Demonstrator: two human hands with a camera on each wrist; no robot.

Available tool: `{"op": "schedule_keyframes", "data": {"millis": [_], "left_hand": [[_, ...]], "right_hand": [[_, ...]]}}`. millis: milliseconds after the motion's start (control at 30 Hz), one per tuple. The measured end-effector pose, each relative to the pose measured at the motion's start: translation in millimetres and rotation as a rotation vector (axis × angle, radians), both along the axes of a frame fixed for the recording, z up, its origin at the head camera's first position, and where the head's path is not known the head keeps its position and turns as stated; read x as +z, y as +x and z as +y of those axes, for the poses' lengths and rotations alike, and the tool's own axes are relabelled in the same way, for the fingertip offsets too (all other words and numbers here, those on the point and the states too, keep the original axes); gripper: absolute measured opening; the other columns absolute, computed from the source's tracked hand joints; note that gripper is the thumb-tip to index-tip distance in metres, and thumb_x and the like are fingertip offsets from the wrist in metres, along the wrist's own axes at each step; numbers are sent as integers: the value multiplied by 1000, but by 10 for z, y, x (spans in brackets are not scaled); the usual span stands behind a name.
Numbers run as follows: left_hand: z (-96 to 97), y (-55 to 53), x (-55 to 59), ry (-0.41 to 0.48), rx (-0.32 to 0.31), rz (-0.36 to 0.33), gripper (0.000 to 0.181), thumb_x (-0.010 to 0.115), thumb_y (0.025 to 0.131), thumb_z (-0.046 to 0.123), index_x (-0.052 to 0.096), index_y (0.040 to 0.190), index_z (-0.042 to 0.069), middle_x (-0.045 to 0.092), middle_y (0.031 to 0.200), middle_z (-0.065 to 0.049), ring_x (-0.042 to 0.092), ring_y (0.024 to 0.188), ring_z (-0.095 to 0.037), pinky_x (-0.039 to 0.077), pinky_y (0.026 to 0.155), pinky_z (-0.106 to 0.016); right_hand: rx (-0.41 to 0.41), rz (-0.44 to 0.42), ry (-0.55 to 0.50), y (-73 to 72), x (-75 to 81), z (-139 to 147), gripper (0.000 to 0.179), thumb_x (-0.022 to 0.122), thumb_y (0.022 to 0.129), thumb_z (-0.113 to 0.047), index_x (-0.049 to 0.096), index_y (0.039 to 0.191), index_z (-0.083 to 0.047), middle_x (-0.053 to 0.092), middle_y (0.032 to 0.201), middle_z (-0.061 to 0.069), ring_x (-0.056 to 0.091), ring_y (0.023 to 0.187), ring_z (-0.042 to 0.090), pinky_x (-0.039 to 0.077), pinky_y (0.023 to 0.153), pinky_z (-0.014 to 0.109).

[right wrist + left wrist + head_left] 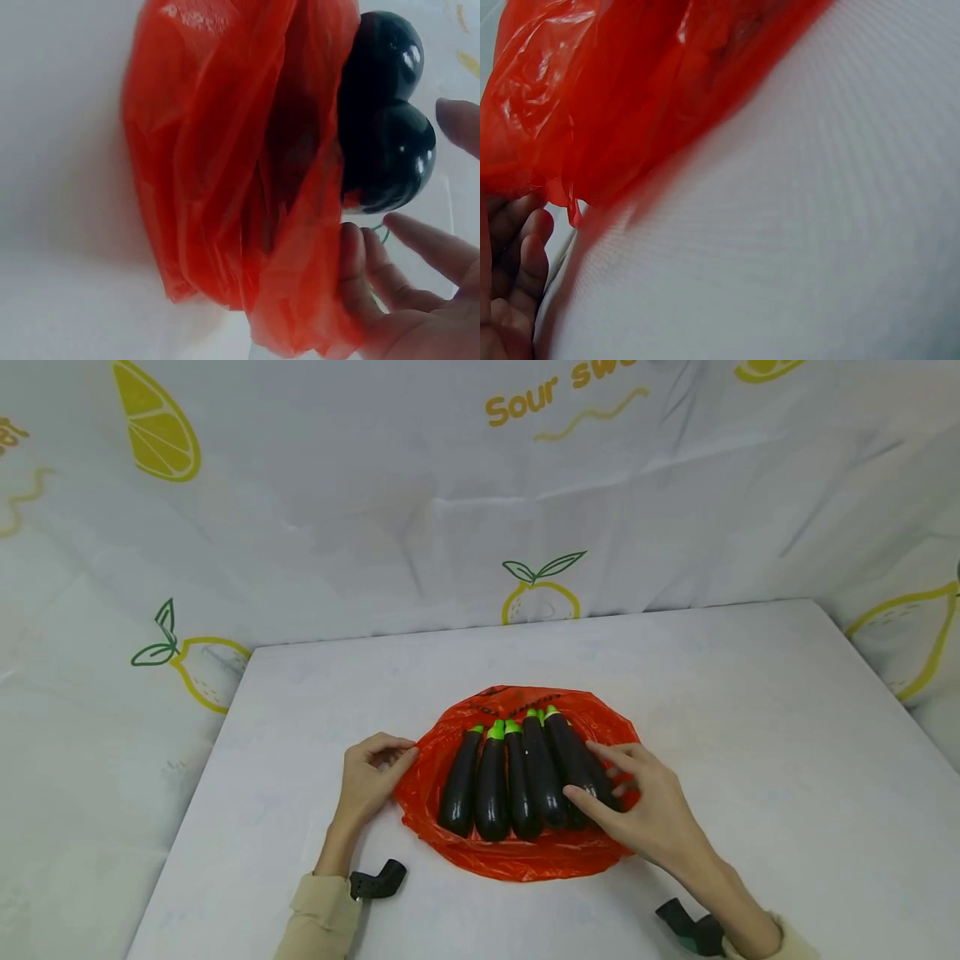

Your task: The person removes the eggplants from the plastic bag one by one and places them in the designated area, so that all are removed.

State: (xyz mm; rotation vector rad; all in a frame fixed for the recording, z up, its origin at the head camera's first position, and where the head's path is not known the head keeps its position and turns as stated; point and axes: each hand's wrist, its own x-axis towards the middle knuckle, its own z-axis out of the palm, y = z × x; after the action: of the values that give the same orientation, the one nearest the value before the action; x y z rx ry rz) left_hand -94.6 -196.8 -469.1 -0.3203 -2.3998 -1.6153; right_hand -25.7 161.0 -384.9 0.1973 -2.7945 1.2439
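Several dark, glossy eggplants (pixel 491 785) with bright green stem ends lie side by side on a spread red plastic bag (pixel 517 864). At the bag's left edge, my left hand (pixel 367 777) pinches the rim between thumb and forefinger. In the left wrist view its curled fingers (pixel 529 262) show just below the red plastic. My right hand (pixel 645 802) reaches over the bag's right side, thumb and fingers spread about the rightmost eggplant (pixel 577 760). The right wrist view shows two rounded eggplant ends (pixel 390 154), with the fingertips (pixel 397 221) close to the lower one.
The bag rests on a white-covered table (pixel 765 710). Behind it hangs a white cloth (pixel 337 543) printed with lemons and lettering. Black wrist-worn devices (pixel 378 881) sit at both wrists, near beige sleeves (pixel 322 910).
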Motion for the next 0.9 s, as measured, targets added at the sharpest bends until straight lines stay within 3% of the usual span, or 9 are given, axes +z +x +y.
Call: {"op": "schedule_keyframes", "data": {"millis": [400,700,900], "left_hand": [[-32,4,-25,-1,-30,21,7,74,89,3,78,94,6,71,80,-9,58,71,-6,50,65,-17],[-19,8,-24,12,-24,21,9,75,88,-1,79,94,4,72,80,-14,57,71,-4,49,64,-16],[31,40,79,4,-5,9,8,73,86,-7,76,92,-4,70,79,-21,56,69,-4,48,64,-15]], "right_hand": [[-37,-44,78,23,6,-44,60,85,82,-31,68,130,0,69,99,11,57,77,16,52,63,21],[-53,-15,36,40,3,-80,50,84,84,-23,70,125,1,71,98,12,57,73,15,52,62,21],[-74,37,9,62,11,-69,46,84,83,-17,72,124,-1,69,96,11,56,73,15,51,60,20]]}}
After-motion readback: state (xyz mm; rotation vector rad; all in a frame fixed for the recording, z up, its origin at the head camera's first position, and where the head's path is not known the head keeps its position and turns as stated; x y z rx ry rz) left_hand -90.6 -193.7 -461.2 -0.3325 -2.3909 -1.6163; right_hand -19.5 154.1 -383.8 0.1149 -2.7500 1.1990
